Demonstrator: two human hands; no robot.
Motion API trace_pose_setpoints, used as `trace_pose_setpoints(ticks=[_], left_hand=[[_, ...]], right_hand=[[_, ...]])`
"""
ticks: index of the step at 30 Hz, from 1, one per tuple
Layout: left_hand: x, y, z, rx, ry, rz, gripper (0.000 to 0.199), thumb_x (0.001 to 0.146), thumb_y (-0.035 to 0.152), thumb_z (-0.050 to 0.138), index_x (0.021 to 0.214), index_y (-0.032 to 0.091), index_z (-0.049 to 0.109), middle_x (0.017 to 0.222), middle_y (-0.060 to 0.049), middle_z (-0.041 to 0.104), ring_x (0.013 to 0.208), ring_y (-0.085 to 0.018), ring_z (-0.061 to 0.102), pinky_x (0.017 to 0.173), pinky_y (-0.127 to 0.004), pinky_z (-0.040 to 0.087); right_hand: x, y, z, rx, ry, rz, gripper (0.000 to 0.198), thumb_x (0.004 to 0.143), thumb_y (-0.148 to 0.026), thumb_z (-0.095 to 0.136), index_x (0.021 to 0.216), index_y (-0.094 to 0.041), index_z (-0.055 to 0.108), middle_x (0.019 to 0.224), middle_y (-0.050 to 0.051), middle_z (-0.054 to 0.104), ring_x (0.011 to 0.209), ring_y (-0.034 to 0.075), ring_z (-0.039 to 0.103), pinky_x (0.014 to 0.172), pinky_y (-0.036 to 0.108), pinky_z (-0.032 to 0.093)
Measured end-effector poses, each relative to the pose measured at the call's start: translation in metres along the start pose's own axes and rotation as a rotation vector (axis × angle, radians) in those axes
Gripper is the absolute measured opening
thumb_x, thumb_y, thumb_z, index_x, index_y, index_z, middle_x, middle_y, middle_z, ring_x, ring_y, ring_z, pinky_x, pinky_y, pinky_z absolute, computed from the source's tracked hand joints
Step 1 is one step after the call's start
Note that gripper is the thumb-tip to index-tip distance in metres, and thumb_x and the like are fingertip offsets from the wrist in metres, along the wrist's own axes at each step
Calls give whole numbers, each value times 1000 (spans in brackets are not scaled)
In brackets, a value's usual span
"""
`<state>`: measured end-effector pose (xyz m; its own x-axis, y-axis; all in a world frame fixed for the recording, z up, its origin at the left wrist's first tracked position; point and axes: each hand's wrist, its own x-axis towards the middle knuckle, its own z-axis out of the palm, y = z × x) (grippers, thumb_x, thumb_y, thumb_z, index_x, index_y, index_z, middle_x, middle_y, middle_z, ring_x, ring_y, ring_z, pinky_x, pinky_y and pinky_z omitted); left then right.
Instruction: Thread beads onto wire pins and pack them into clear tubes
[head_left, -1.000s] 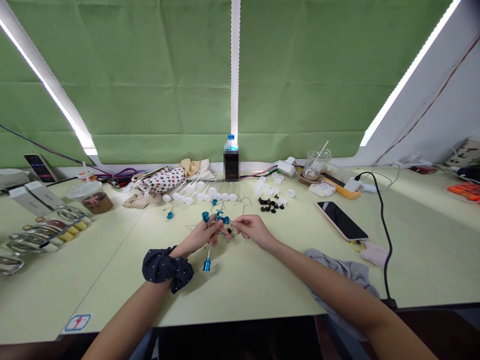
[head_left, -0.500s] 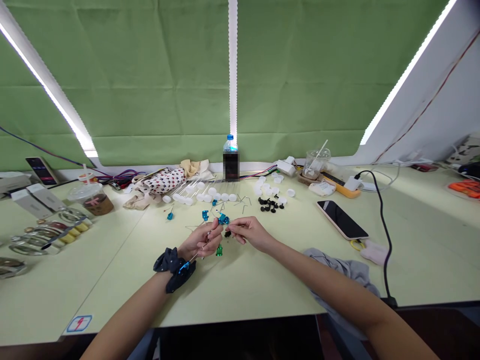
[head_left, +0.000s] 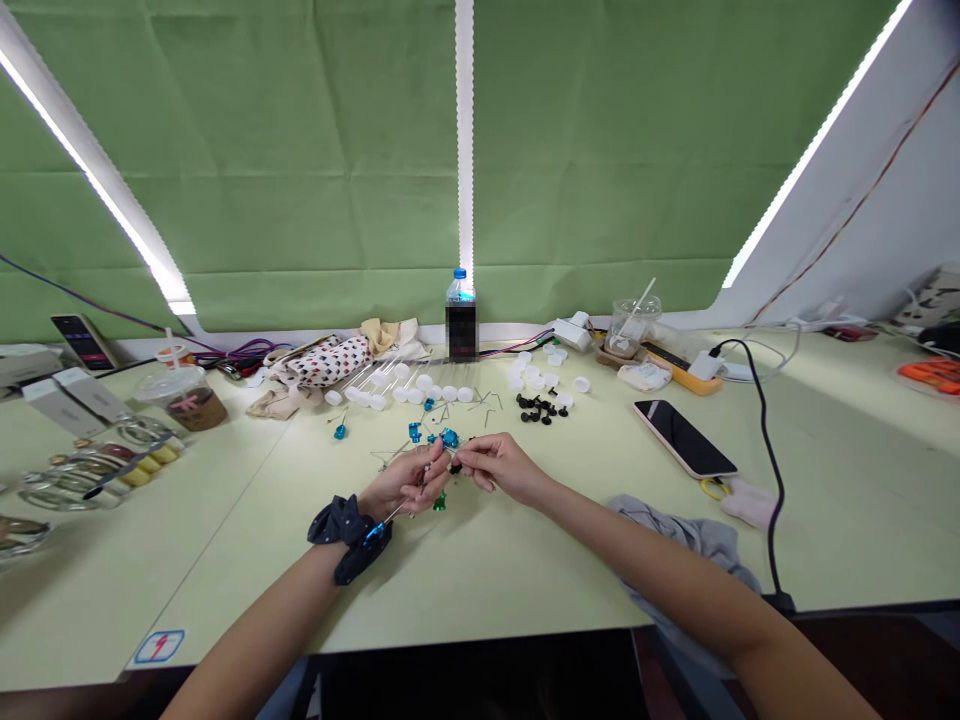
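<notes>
At the far left one phone (head_left: 82, 342) leans upright, with two white boxes (head_left: 71, 400) nearer and one lidded drink cup (head_left: 196, 404) to their right. One patterned cloth (head_left: 330, 360) lies further along, and nearer sits one blue fitting (head_left: 340, 432), apart from the rest. The left hand (head_left: 409, 482), one dark scrunchie (head_left: 349, 535) at its wrist, has its fingers curled closed around one blue-ended rod (head_left: 393, 514); the rod's long axis slants from near left to far right, its blue end pointing near left over the scrunchie. Beyond, about a dozen white-capped tubes (head_left: 403, 371) lie bunched. At least two more blue fittings (head_left: 448, 437) show just beyond the fingertips, and one green fitting (head_left: 440, 501) shows just right of the left hand. The right hand (head_left: 504, 466) has thumb and forefinger pinched together; what they grip is too small to tell. Further right lie roughly a dozen black stoppers (head_left: 546, 421), then one smartphone (head_left: 684, 440).
</notes>
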<state>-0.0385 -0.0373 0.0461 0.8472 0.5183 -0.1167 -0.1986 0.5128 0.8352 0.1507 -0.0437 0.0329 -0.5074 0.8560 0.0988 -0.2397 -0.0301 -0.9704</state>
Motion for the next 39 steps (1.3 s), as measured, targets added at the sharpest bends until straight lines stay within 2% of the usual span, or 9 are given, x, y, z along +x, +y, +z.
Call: trace_pose_setpoints(ticks=[6, 8, 13, 17, 23, 28, 32, 35, 39], left_hand=[[-3, 2, 8, 302, 192, -56, 43, 86, 51, 41, 62, 15, 43, 46, 2, 50, 25, 0, 18, 25, -14, 23], [-4, 3, 9, 344, 213, -62, 44, 85, 52, 42, 62, 15, 43, 47, 2, 52, 25, -1, 19, 26, -15, 23], [-1, 3, 11, 311, 265, -111, 47, 83, 57, 42, 60, 17, 40, 45, 4, 47, 26, -1, 17, 26, -14, 17], [2, 0, 11, 333, 294, -123, 47, 82, 58, 43, 59, 16, 41, 47, 2, 50, 27, -1, 18, 26, -15, 18], [1, -2, 13, 416, 324, -151, 47, 81, 59, 43, 64, 16, 46, 50, -1, 55, 27, -3, 26, 27, -16, 22], [2, -4, 13, 465, 340, -205, 45, 80, 59, 45, 65, 16, 46, 48, -1, 55, 27, -4, 31, 27, -16, 23], [2, -5, 9, 485, 325, -213, 46, 80, 60, 44, 65, 16, 46, 47, -1, 56, 27, -4, 29, 27, -16, 21], [2, -6, 5, 486, 326, -188, 46, 80, 60, 43, 66, 17, 46, 48, 0, 56, 26, -3, 26, 27, -17, 23], [2, -7, 1, 501, 323, -187, 47, 80, 61, 41, 66, 17, 46, 49, -1, 56, 26, -3, 25, 27, -18, 27]], right_hand=[[2, 3, -4, 90, -30, 173, 29, 67, -37, 71, 75, -10, 66, 56, -3, 53, 33, 1, 35, 37, 20, 21], [0, 3, -3, -3, -22, 115, 30, 68, -39, 69, 74, -10, 65, 57, -2, 53, 36, 3, 37, 38, 20, 25], [-6, 6, 5, -389, 154, -137, 29, 75, -44, 60, 69, -16, 60, 54, -1, 54, 40, 9, 50, 41, 22, 36], [-4, 12, 5, -371, 181, -77, 31, 72, -46, 62, 67, -17, 56, 57, 1, 58, 42, 11, 52, 41, 23, 39], [2, 14, -3, -433, 198, -94, 28, 65, -40, 71, 62, -16, 56, 65, 2, 64, 59, 13, 56, 57, 25, 42], [3, 16, -4, -272, 148, 15, 36, 55, -38, 76, 59, -16, 47, 62, 1, 63, 62, 15, 61, 60, 27, 45], [3, 17, -6, -309, 125, 71, 37, 56, -39, 76, 65, -16, 49, 59, 1, 63, 55, 13, 59, 53, 24, 44], [3, 13, -8, -320, 29, 95, 37, 61, -45, 72, 73, -14, 56, 61, 1, 63, 47, 9, 52, 46, 22, 40], [2, 10, -11, -350, -36, 91, 40, 70, -52, 62, 73, -12, 65, 68, 5, 64, 48, 9, 51, 47, 24, 41]])
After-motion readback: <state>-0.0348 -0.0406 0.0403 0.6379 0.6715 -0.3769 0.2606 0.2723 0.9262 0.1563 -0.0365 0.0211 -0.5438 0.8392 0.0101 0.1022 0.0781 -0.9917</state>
